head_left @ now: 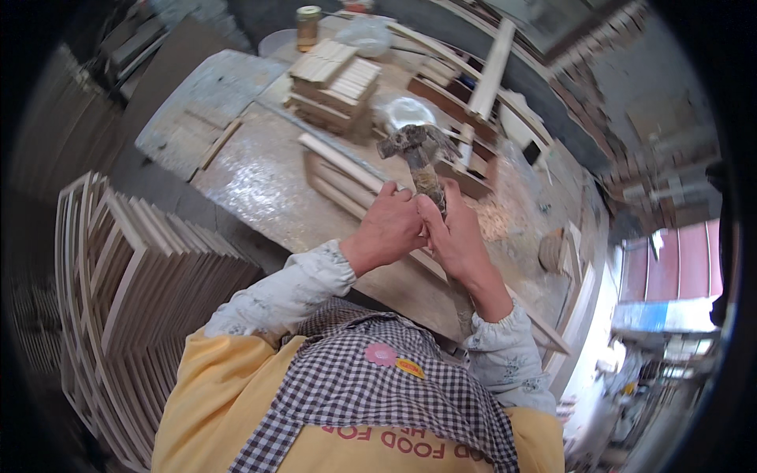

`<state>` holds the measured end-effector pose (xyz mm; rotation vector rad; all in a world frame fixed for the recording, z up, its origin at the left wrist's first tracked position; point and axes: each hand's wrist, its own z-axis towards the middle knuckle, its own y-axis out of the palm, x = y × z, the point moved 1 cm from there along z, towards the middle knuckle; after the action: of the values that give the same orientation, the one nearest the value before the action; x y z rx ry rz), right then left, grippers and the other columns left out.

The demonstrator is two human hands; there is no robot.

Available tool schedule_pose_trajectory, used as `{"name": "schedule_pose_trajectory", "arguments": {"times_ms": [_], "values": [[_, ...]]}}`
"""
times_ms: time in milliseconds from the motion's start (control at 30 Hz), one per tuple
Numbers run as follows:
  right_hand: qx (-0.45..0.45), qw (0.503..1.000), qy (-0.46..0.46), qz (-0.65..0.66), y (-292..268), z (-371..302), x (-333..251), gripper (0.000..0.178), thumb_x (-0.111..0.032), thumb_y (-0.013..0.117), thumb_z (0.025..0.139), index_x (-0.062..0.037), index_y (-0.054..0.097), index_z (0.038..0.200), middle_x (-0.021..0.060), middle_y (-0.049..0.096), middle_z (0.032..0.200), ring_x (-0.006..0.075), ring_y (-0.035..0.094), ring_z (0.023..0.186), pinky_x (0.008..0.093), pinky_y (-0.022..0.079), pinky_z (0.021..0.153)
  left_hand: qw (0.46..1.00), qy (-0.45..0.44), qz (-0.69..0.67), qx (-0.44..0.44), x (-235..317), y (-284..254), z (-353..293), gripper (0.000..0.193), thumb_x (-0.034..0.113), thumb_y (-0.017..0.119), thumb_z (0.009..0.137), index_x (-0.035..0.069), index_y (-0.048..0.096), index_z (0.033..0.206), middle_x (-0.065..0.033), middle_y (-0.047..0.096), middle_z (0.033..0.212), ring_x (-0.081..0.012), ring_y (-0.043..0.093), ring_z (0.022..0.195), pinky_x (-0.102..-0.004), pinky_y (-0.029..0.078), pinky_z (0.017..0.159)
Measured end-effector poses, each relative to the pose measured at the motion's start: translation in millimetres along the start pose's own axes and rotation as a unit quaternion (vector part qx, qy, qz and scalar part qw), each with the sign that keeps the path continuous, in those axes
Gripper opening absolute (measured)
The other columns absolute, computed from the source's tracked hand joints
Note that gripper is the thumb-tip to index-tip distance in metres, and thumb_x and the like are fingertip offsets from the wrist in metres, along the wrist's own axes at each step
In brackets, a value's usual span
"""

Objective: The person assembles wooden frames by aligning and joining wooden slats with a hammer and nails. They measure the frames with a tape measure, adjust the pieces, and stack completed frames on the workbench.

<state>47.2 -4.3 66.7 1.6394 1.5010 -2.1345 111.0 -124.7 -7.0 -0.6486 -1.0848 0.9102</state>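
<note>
While the two hands meet over the near middle of the table [260,169], the right hand [460,240] is clamped round the handle of a claw hammer [423,154], its head upward and toward the far side. Left hand [391,229] close against the right, fingers curled; cannot tell whether it grips anything, as its inner side is hidden. Both are above a long wooden frame [335,172] that lies slantwise, from far left to near right, passing beneath the hands.

Forearms in pale patterned sleeves [311,276]; checked apron [359,370] over a yellow top [225,386].

Beyond the hammer, a shiny, clear round item [406,113], kind uncertain. Just right of it, a brown wooden box [479,186] with strips inside and a long pale board [494,67] across it. Far left of the hammer, a stack of short wooden pieces [335,87]; behind that, a lidded jar [308,31] with amber contents and a clear plastic bag [365,36]. Right of the hands, a loose heap of small pale bits [494,219], too blurred to identify; farther right, a brown roll [552,252]. Left of the person, beside the table, many wooden frames [150,292] stand packed together.
</note>
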Motion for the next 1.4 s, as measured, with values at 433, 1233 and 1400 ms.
{"name": "schedule_pose_trajectory", "arguments": {"times_ms": [433, 1233, 1400], "values": [[0.264, 0.925, 0.271, 0.024, -182.8, -251.8, 241.3, 0.043, -0.024, 0.067, 0.095, -0.0029, 0.054, 0.130, 0.0122, 0.066, 0.081, 0.0212, 0.064, 0.067, 0.0357, 0.052, 0.063, 0.984, 0.114, 0.030, -0.136, 40.7, 22.2, -48.8, 0.022, 0.012, 0.064, 0.085, 0.009, 0.066, 0.107, -0.0082, 0.061, 0.086, -0.0314, 0.062, 0.082, -0.0438, 0.047, 0.073], [0.187, 0.928, 0.311, -0.079, -76.8, -292.8, 370.4, 0.040, -0.028, 0.078, 0.083, -0.0015, 0.061, 0.107, 0.0202, 0.066, 0.096, 0.0393, 0.064, 0.092, 0.0466, 0.051, 0.079, 0.981, 0.073, 0.048, -0.171, 28.9, 141.2, -73.3, 0.051, 0.027, 0.077, 0.083, 0.005, 0.060, 0.126, -0.0141, 0.060, 0.121, -0.0343, 0.057, 0.112, -0.0448, 0.045, 0.095], [0.234, 0.917, 0.307, -0.102, -56.2, -303.4, 386.9, 0.036, -0.028, 0.083, 0.080, -0.0034, 0.058, 0.089, 0.0135, 0.067, 0.083, 0.0301, 0.068, 0.078, 0.0409, 0.053, 0.070, 0.971, 0.085, 0.054, -0.219, 34.3, 180.1, -48.3, 0.045, 0.020, 0.072, 0.085, 0.006, 0.059, 0.126, -0.0137, 0.060, 0.123, -0.0340, 0.058, 0.113, -0.0449, 0.045, 0.097]]}}
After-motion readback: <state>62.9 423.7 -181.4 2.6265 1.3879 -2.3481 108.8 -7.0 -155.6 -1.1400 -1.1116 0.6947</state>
